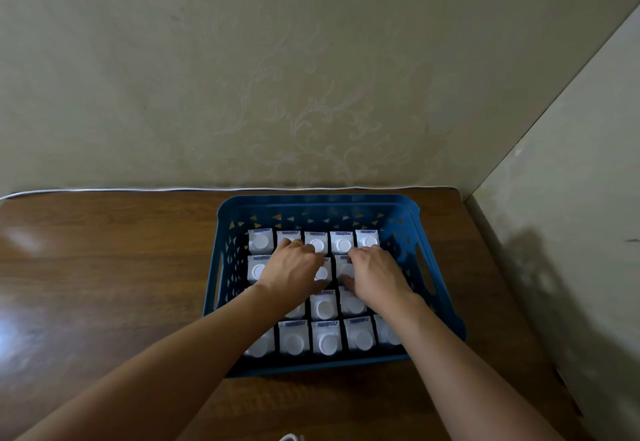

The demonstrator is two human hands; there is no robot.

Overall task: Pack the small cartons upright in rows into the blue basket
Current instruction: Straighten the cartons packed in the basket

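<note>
The cartons [324,338] are white with round white caps and stand upright in rows inside the blue basket [436,297], filling most of its floor. The basket has triangular wall cut-outs and a slot handle at each end. Left hand [292,264] and right hand [375,272] rest on cartons in the middle rows, fingers curled downward; whether either hand grasps a carton cannot be told. The basket sits on the brown tabletop [104,267], near its far edge and the wall [311,77]. Open tabletop lies to the left.
</note>
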